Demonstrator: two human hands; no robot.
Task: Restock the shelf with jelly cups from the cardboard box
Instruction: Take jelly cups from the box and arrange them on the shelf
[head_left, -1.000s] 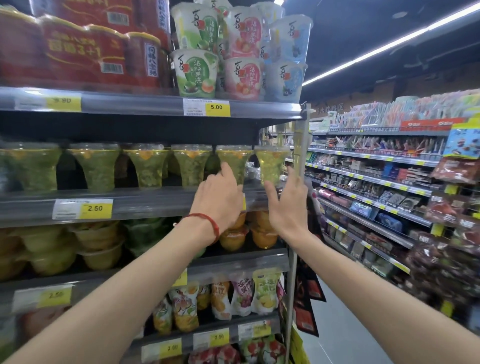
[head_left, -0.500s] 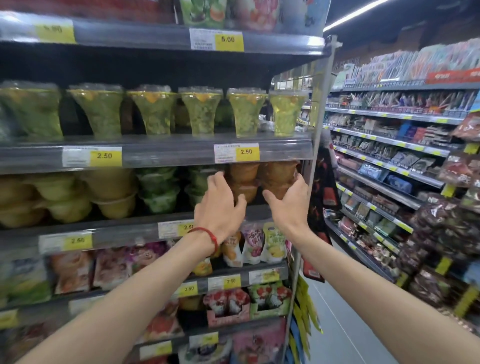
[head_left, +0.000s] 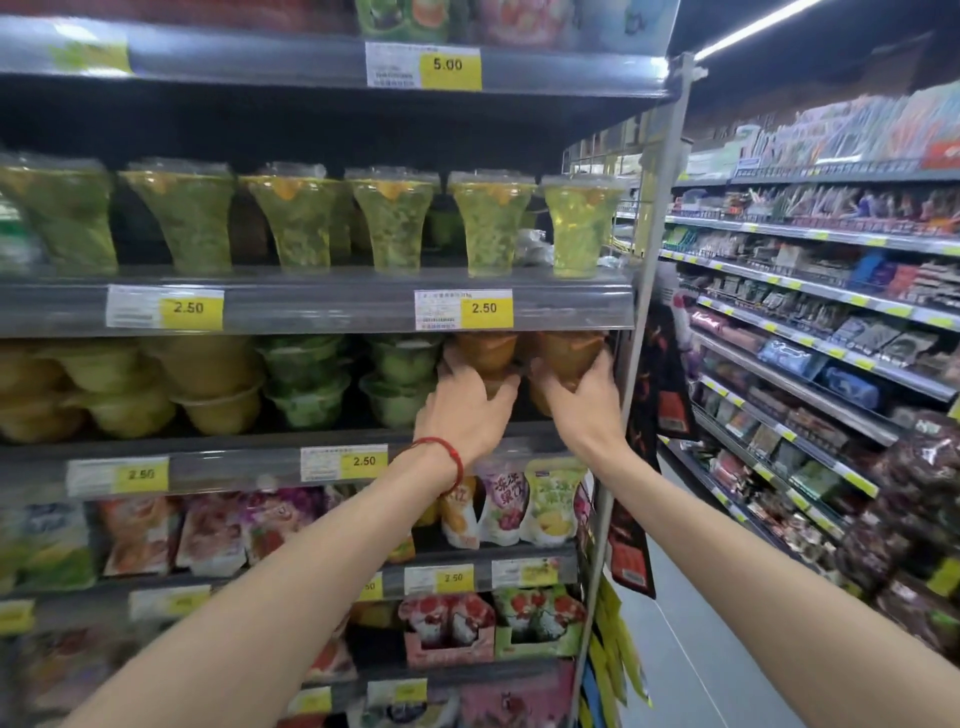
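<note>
- The shelf is looking close to full: yellow jelly cups at the left and green jelly cups beside them are sitting stacked two high.
- The orange jelly cups are going in at the shelf's right end, just under a 2.50 tag. I judge this is a placing or straightening step.
- The cardboard box is not showing, so I cannot tell how many cups are left.
- The left hand is holding the left orange stack, fingers partly spread and curling round it, thumb on its right side.
- The right hand is gripping the neighbouring stack, thumb on the left wall, fingers wrapping the right.
- The hands are hiding the cup bases, so I cannot tell whether they are resting on the shelf.
</note>
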